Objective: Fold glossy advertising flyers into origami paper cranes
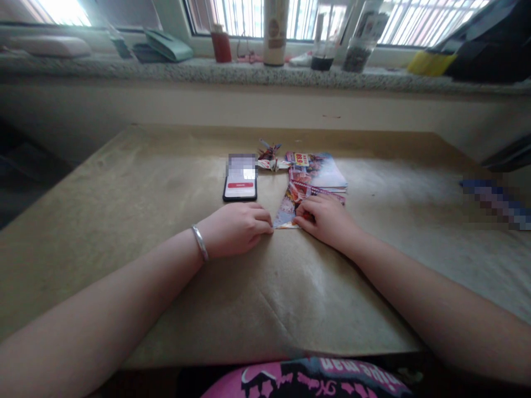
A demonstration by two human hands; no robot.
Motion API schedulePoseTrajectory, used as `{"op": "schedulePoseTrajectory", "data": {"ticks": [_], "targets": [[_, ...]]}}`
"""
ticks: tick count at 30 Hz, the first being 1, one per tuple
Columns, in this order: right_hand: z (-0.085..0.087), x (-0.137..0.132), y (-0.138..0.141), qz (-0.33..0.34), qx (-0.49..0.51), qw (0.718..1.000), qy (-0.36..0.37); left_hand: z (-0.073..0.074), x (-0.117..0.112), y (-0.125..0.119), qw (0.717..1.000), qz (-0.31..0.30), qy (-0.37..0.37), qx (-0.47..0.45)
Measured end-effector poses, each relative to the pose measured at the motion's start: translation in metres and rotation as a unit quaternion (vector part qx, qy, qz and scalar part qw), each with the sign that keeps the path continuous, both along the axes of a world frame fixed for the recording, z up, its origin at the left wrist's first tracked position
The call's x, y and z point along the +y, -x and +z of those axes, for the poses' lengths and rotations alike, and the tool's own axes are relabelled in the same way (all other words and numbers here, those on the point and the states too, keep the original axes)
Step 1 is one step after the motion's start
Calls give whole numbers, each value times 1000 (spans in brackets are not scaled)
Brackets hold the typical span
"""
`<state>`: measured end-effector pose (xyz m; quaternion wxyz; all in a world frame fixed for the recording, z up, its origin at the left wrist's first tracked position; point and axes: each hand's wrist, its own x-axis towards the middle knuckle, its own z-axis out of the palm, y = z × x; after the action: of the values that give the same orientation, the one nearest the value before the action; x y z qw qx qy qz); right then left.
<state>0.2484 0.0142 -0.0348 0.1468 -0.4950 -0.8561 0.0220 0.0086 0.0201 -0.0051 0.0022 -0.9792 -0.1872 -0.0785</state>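
Observation:
A folded sheet of colourful printed paper (pixel 289 207) lies on the brown paper-covered table (pixel 166 221). My left hand (pixel 236 228), with a silver bracelet on the wrist, is curled and pinches the sheet's left corner. My right hand (pixel 327 220) presses its bent fingers down on the sheet's right part. Behind the sheet lies a stack of similar printed sheets (pixel 319 172). A small folded paper figure (pixel 270 156) sits just beyond it.
A phone (pixel 240 179) with a lit screen lies left of the sheets. On the stone window sill (pixel 166 69) stand a red cup (pixel 221 45), a tall bottle (pixel 275 30), jars and a green pouch (pixel 168 44). A blurred blue object (pixel 495 202) lies at the right edge.

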Motion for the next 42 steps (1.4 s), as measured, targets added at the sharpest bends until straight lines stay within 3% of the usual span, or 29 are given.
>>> {"op": "schedulePoseTrajectory", "data": {"ticks": [8,11,15,23,36,42], "targets": [[0,0,0,-8,-3,1000,8,-9,11,6,990,18,107,-86],[1,-1,1,-7,-1,1000,7,-11,8,-1,988,38,80,-123],[0,-1,0,-5,8,1000,3,-15,-1,-11,996,-11,27,-87],[-1,0,-11,22,90,995,30,-14,-13,-22,997,47,-39,-45],[-2,3,-20,-3,154,986,62,-17,-16,-26,997,54,-58,-5],[-3,4,-20,-8,143,989,38,-15,-17,-28,996,52,-67,5]]}}
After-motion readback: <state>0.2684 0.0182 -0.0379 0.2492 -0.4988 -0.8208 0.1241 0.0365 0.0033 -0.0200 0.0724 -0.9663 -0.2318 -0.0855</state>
